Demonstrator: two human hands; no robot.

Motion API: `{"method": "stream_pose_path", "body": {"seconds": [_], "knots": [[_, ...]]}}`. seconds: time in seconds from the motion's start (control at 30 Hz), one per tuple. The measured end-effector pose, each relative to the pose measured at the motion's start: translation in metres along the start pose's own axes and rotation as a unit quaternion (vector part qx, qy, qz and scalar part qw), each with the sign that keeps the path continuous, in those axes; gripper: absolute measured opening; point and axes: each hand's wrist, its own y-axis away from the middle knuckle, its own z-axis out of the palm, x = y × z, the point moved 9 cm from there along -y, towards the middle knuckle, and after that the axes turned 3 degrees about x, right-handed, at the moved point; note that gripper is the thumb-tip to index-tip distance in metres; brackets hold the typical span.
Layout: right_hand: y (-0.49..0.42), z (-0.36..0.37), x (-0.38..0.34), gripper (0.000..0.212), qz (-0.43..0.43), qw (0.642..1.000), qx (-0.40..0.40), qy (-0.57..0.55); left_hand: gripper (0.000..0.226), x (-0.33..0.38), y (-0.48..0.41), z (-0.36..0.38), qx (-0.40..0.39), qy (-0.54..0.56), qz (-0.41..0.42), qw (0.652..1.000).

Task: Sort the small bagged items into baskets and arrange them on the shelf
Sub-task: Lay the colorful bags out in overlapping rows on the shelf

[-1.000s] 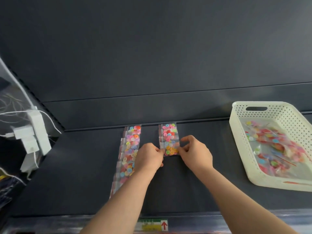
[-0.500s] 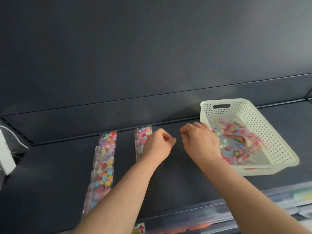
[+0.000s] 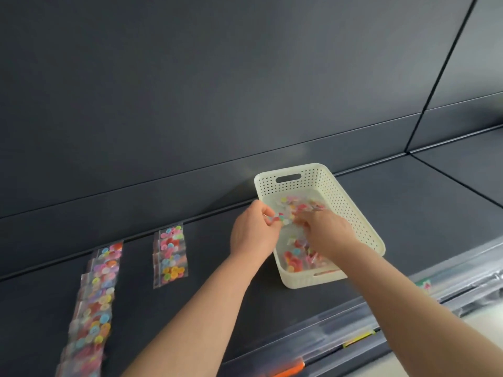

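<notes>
Left hand (image 3: 254, 234) at the basket's near-left rim, grip clamped on one small bag of buttons (image 3: 279, 219), pinched between thumb and fingers just above the rim. Right hand (image 3: 328, 232) is down inside the cream basket (image 3: 353, 216), fingers buried in the loose bags (image 3: 295, 258); can't tell if that grip holds anything. Basket sits on the dark shelf (image 3: 408, 213). Left of it, bags lie flat in two rows: long row (image 3: 95, 300) and short row (image 3: 170, 257).
</notes>
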Motion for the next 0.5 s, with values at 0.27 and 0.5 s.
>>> {"method": "stream_pose_path", "body": {"seconds": [0.27,0.5], "knots": [[-0.009,-0.007,-0.003,0.018,0.002,0.997,0.044,-0.056,0.012,-0.007,0.003,-0.001,0.01,0.066,-0.027,0.997],[-0.011,-0.032,-0.024,0.011,0.077,0.867,0.065,-0.489,0.022,-0.022,0.009,-0.022,0.033,0.291,-0.111,0.95]]}}
